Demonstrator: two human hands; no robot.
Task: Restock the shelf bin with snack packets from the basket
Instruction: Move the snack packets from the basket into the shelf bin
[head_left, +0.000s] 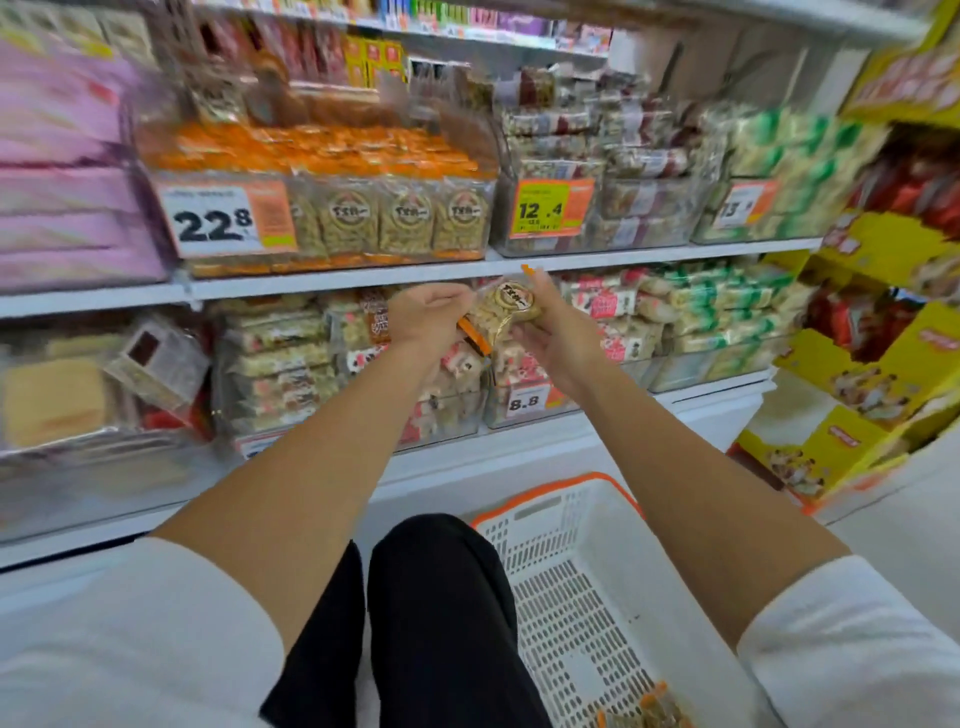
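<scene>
Below the shelf bin (322, 208) of matching orange-topped packs, the left hand (426, 317) pinched one end of a snack packet (511, 306) with curled fingers. Just right of it, the right hand (556, 327) cupped the packet's other side, label up, probably to square it before lifting it into that bin. Lower right of the bin, the basket (587, 613) sat beside the knee (441, 571), handy for reaching. Spare packets (649, 714) were cut off at its bottom edge. Blur smeared the bin's labels, and the packet hid the right fingertips.
</scene>
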